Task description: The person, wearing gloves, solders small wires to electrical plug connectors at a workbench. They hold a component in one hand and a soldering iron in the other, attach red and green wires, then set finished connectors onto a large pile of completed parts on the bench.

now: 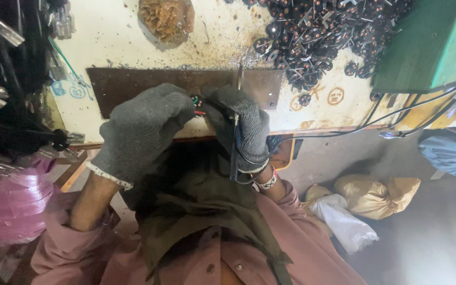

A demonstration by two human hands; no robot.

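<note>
Seen from the head camera, two hands in grey knit gloves meet at the near edge of a stained workbench. The left hand is curled, its fingers pressed together and closing on a small component with red and green bits that shows just past the fingertips, in the gap between the two hands. The right hand is bunched as well, fingers folded tight around a thin metal tool whose tip rises just above the knuckles; how the thumb sits is hidden by the glove. A dark cable runs down the back of that hand toward the wrist, where a beaded bracelet shows.

Directly behind the fingers lies a dark brown metal plate flat on the bench. Beyond the right fingers, well apart, spreads a heap of small black parts with copper windings. Beyond the left fingers sits a clear bag of brownish scraps. Left of the left hand hang bundled black leads with metal ends. Right of the right hand, black wires trail off a green box.
</note>
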